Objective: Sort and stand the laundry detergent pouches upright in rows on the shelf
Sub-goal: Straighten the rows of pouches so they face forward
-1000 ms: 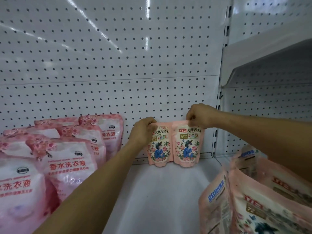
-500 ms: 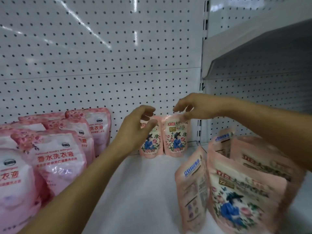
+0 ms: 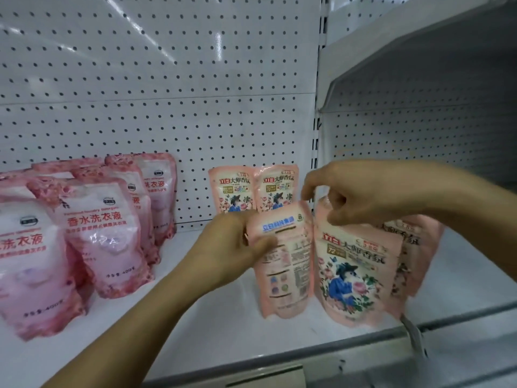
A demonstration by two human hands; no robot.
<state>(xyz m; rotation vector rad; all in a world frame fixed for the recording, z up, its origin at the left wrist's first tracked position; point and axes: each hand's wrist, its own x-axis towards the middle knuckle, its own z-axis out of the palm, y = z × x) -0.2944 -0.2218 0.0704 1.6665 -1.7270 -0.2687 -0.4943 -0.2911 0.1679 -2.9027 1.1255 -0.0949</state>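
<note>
Two peach floral detergent pouches (image 3: pixel 232 191) (image 3: pixel 275 189) stand upright side by side against the pegboard at the back of the white shelf (image 3: pixel 195 317). Nearer the front, my left hand (image 3: pixel 232 247) grips the upper left edge of a peach pouch turned back side out (image 3: pixel 285 275). My right hand (image 3: pixel 361 191) curls over the top of a front-facing floral pouch (image 3: pixel 352 278) right beside it. Another peach pouch (image 3: pixel 416 247) stands partly hidden behind that one.
Several pink-and-white pouches (image 3: pixel 103 236) stand in rows on the left of the shelf. The pegboard back wall (image 3: pixel 167 79) rises behind. A grey upper shelf (image 3: pixel 419 51) overhangs the right bay. The shelf's front rail (image 3: pixel 363 357) runs below the pouches.
Both hands let go of the two back pouches and drew toward the front. Now each grips a peach pouch near the shelf's front edge.
</note>
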